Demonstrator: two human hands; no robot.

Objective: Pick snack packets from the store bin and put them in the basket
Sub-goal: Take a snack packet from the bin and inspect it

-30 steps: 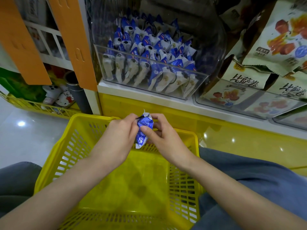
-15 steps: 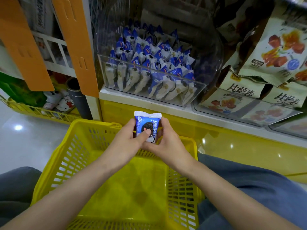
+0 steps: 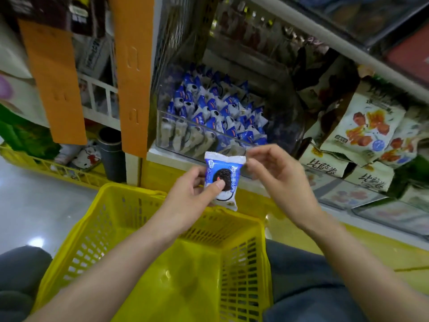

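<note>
The left hand (image 3: 185, 197) is pinching a blue snack packet (image 3: 222, 176) upright over the far rim of the yellow basket (image 3: 137, 194), before the clear bin (image 3: 167, 129), while the right hand (image 3: 279, 182) is hovering with curled fingers at its top corner, contact too blurred to tell.

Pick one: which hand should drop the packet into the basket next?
Left. The left hand grips the blue packet, thumb on its front, over the far rim of the yellow basket. The right hand only reaches the packet's top corner; a pinch there can't be confirmed.
</note>
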